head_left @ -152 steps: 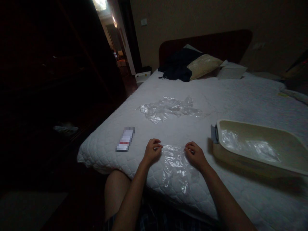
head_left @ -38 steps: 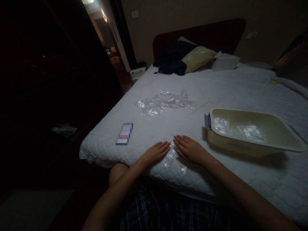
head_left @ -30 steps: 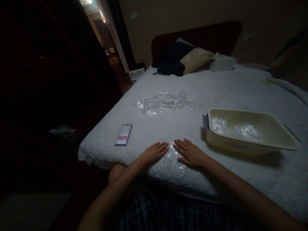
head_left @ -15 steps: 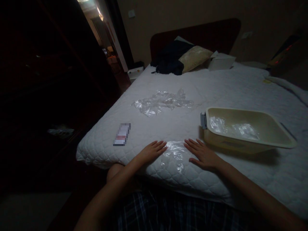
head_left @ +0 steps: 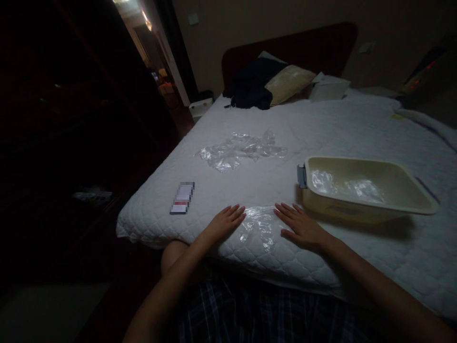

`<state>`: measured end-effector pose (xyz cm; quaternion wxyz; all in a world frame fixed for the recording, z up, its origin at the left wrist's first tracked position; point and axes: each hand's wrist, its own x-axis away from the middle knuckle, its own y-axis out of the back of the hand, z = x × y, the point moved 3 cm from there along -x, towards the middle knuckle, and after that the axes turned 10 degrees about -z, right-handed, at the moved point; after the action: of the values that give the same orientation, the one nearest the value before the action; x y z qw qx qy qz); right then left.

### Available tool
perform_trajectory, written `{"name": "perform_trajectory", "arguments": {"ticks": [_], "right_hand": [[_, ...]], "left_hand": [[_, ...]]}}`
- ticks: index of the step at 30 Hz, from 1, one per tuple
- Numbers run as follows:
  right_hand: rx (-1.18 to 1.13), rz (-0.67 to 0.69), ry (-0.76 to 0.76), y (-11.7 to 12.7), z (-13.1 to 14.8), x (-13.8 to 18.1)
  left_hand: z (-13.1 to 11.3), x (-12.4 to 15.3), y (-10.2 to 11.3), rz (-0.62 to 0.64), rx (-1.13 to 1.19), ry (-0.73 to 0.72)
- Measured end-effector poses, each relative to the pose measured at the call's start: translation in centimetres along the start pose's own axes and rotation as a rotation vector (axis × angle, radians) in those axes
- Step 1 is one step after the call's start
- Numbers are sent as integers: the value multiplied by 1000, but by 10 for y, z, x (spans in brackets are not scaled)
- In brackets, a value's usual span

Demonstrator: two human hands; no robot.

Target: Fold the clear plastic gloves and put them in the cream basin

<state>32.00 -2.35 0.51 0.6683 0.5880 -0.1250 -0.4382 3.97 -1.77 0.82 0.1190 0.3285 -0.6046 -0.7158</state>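
A clear plastic bag lies flat on the white quilted mattress cover, close to the bed's front edge. My left hand rests at the bag's left side, fingers stretched out and touching its edge. At the right side lies my right hand, palm down with its fingers spread toward the bag. Neither hand grips anything. To the right stands a cream plastic bin with a grey latch; shiny clear plastic shows inside it.
Crumpled clear plastic bags lie farther up the bed. A pixelated phone-like object is on the left. Near the headboard are dark clothing, a beige pillow and a white box.
Both hands keep nearly the same place beside the plastic bag. The view has shifted slightly; nothing has been picked up or let go.
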Motion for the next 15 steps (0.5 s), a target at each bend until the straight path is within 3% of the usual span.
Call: {"name": "perform_trajectory", "arguments": {"ticks": [5,12,15], "right_hand": [[-134,36,-130,2,-5,-8],[-466,-75,-348,13,-9,-22],[-523,-100,-376,12,-13,-21]], "left_hand": [[0,3,2,-77,14,55],[-1,3,3,-87,-21,38],[-1,4,1,-80,-38,16]]}}
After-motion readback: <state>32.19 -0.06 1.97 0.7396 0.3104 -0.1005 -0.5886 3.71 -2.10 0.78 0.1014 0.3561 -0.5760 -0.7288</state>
